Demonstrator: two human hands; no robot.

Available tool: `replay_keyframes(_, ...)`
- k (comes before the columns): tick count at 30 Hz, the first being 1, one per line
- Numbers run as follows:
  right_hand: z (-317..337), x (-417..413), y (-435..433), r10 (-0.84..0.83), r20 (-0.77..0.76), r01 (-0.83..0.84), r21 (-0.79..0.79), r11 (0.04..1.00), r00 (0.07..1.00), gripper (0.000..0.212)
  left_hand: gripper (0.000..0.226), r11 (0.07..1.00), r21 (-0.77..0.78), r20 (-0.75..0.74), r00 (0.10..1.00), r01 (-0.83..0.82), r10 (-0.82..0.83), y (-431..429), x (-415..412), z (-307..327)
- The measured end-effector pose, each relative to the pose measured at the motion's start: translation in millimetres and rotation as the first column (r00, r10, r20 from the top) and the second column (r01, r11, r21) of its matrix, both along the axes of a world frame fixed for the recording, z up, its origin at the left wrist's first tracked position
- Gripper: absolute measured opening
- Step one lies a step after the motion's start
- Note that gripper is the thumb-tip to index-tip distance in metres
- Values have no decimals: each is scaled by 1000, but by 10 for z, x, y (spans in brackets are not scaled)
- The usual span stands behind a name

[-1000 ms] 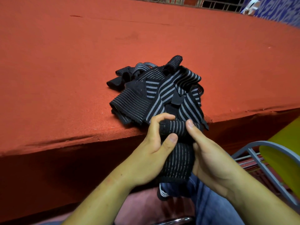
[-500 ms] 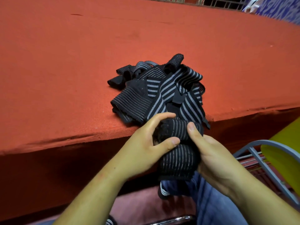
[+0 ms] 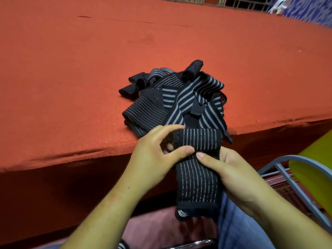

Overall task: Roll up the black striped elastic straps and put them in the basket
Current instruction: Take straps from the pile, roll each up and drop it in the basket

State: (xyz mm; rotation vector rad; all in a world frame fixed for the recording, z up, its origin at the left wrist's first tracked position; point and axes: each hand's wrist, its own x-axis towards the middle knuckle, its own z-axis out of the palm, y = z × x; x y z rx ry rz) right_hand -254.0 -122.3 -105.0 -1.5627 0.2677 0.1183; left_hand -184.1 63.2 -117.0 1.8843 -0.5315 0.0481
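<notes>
Now that the right hand (image 3: 233,173) has dropped its thumb under the roll, it and the left hand (image 3: 154,157) pinch the strap (image 3: 197,141) by the table (image 3: 71,78) edge; its hanging tail needs rolling.

Warm dim indoor light, deep shadow under the table edge (image 3: 107,155), blurred top-right corner, wide-angle bowing

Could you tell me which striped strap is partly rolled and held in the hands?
The thin-striped strap pinched by the left hand and right hand, its top rolled and tail hanging down. The other straps lie heaped on the red table.
</notes>
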Motion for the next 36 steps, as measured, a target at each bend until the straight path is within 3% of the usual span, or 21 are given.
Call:
replay_keyframes(5,-34,-19,43,8,6,-7,-91,996,1000,22,39,993,-103,-59,997,-57,51,-14,-6,-8)
replay_keyframes(11,-68,-17,61,9,25,-4,-189,982,1000,18,25,956,-291,-201,979,-39,-21,-65,-19,-23)
replay_keyframes(15,-32,-7,58,1,27,3,-141,990,1000,24,29,955,-296,-167,984,9,-61,-85,-28,-25)
replay_keyframes(20,1,-6,29,46,-8,-46,11,999,999,33,33,905,-416,-266,939,90,-216,-82,-19,-44)
replay_keyframes(24,67,-20,31,73,7,-73,80,994,997,46,35,915,-373,-203,948,155,-243,-56,-15,-46)
replay_keyframes(29,32,51,33,-59,106,65,-52,997,993,51,39,926,-302,-177,942,225,-287,-81,-54,-77)
replay_keyframes(36,51,81,123,-14,119,21,-60,998,993,45,60,935,-243,-206,929,257,-309,-113,-143,-82)
